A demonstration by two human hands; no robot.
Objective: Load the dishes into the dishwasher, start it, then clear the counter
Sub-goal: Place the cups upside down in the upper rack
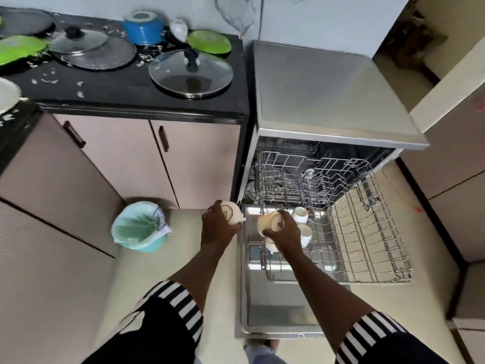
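The dishwasher (328, 101) stands open with its door (275, 306) folded down and the lower wire rack (367, 245) pulled out over it. My left hand (217, 229) grips a cream cup (232, 214) just left of the door's edge. My right hand (284, 232) holds a second cream cup (267, 223) on its side above the rack's left part. Three more white cups, among them one (300, 215) and one (305, 233), stand in the rack beside that hand. The upper rack (301, 174) sits farther in.
On the black counter (131, 88) lie a glass lid (191, 73), another glass lid (78, 40), green plates (209, 42), a blue pot (143, 27) and scattered scraps. A lined bin (140, 227) stands on the floor left of the dishwasher door. Cabinets close in on the right.
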